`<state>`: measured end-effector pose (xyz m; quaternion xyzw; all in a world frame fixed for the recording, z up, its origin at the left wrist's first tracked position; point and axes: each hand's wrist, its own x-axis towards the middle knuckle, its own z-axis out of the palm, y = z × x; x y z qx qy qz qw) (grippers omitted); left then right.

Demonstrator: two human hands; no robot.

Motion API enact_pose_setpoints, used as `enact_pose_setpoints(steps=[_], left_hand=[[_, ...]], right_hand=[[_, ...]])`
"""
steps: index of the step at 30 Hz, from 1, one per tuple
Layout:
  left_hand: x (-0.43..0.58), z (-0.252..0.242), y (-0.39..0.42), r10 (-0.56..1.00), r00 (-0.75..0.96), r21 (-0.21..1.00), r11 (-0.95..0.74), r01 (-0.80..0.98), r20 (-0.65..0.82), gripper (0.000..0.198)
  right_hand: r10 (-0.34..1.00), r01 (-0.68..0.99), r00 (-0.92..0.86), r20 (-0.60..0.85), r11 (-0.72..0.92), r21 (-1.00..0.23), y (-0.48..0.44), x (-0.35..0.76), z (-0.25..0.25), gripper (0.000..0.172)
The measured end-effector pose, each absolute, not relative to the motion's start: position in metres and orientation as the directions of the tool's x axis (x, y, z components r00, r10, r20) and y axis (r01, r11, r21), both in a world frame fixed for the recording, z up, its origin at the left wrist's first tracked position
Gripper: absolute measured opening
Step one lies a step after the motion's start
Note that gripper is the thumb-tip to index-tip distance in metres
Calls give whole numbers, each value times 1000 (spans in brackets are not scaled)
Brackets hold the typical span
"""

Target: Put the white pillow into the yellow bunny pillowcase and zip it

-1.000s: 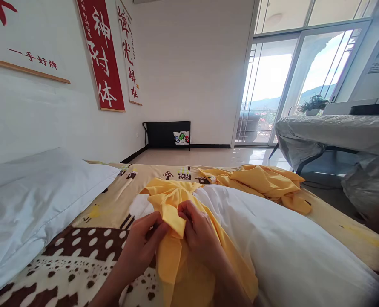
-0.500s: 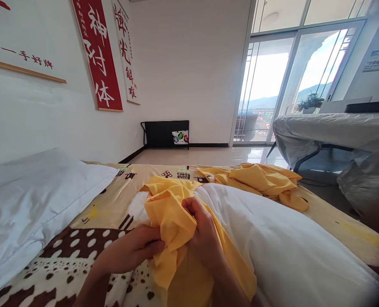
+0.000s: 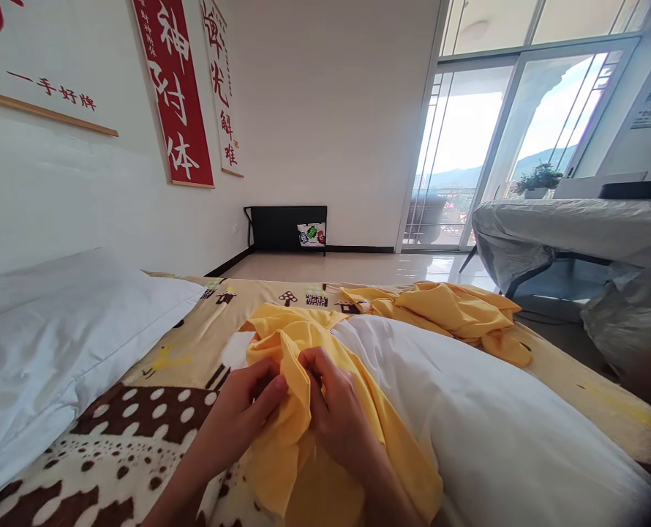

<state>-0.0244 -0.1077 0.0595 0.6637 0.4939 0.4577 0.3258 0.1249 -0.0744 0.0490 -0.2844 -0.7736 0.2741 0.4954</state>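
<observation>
My left hand (image 3: 243, 419) and my right hand (image 3: 337, 410) both pinch a fold of a yellow pillowcase (image 3: 292, 454) low in the middle of the view. The fingers of both hands are closed on the cloth, thumbs almost touching. The yellow cloth lies partly over the near end of a bare white pillow (image 3: 490, 424), which stretches to the right. All of this rests on a bed with a beige and brown patterned blanket (image 3: 111, 446).
A second white pillow (image 3: 56, 344) lies at the left against the wall. Another crumpled yellow cloth (image 3: 446, 311) sits farther up the bed. Beyond are a covered table (image 3: 567, 234), a black rack (image 3: 284, 228) and glass balcony doors (image 3: 484, 146).
My left hand came back up from lower on the cloth to meet my right hand at the fold. The yellow cloth bunched and shifted between the fingers.
</observation>
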Motion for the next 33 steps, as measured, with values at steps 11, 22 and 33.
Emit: enact_pose_setpoints(steps=[11,22,33], left_hand=[[-32,58,-110,946,-51,945,-314,94,320,27],[-46,57,-105,902,-383,887,-334,-319,201,32],[-45,70,-116,939,-280,910,-284,-303,200,39]], right_hand=[[722,290,-359,591,688,-665,-75,119,44,12],[840,612,-319,439,537,-581,-54,116,34,20],[830,666,-77,553,456,-591,-44,136,35,18]])
